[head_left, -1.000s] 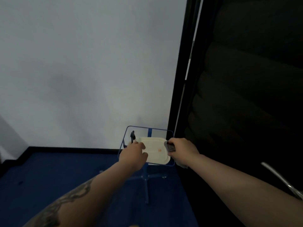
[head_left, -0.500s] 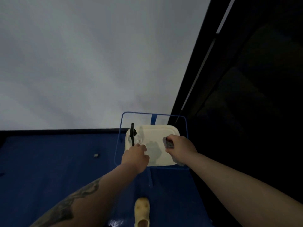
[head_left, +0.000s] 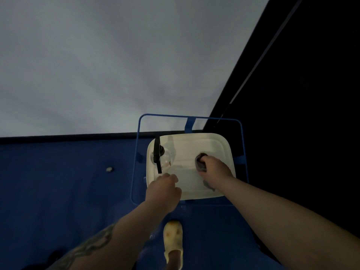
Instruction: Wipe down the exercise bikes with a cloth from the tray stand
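The tray stand [head_left: 136, 152], a thin blue wire frame, stands against the pale wall [head_left: 116, 65] at its far edge, with a black panel [head_left: 302, 94] close along its right side, so the open room lies to the left and toward the person, over the blue floor [head_left: 58, 182]. A white tray [head_left: 194, 141] sits inside the frame, nearer its right and far sides, leaving a gap of open floor between the tray's left rim and the frame's left rail. In the tray's far-left corner stands a clear spray bottle [head_left: 162, 157] with a black nozzle. The cloth [head_left: 200, 162], dark grey, is over the middle-right of the tray, bunched in the right hand [head_left: 216, 168], whose fingers are curled round it; a loose end hangs below the wrist near the tray's near-right edge. The left hand [head_left: 165, 190] hovers over the tray's near-left corner, just short of the bottle, its fingers loosely curled and holding nothing. A pale yellow shoe [head_left: 173, 238] points at the stand from below, and a small light speck [head_left: 109, 169] lies on the floor well to the left. Against half a second earlier, the right hand has shifted slightly toward the tray's middle, the left hand has drawn back a little from the bottle, and the shoe shows more fully.
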A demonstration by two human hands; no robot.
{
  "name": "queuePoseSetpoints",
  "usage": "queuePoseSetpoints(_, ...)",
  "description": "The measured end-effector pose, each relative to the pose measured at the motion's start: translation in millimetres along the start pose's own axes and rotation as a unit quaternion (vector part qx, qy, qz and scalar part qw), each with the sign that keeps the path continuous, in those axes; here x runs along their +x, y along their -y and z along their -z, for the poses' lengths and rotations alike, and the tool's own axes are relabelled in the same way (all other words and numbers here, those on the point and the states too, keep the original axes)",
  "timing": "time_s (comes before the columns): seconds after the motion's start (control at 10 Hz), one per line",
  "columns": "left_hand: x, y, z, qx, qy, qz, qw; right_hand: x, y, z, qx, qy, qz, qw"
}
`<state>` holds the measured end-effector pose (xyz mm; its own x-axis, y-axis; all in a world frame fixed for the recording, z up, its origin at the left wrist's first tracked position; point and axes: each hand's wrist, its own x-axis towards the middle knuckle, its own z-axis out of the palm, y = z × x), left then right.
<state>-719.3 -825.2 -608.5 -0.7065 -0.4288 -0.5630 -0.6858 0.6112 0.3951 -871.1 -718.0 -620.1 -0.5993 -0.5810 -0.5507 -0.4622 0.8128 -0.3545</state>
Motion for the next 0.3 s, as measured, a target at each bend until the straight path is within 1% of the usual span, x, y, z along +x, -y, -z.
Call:
queuePoseSetpoints(0.1, -2, 2, -2, 0.007, -0.004, 0.001, 1.000, 1, -1, -9, -0.010, 0.014, 0.012, 1.000)
queuePoseSetpoints(0.2, -9, -3, 6, 0.011, -0.007, 0.008, 1.000, -9, 1, -1, -0.010, 0.026, 0.009, 1.000)
queuePoseSetpoints(0.3, -19, -11, 15, 0.018, -0.019, 0.004, 1.000, -26, -2, 13, -0.011, 0.009, 0.015, 1.000)
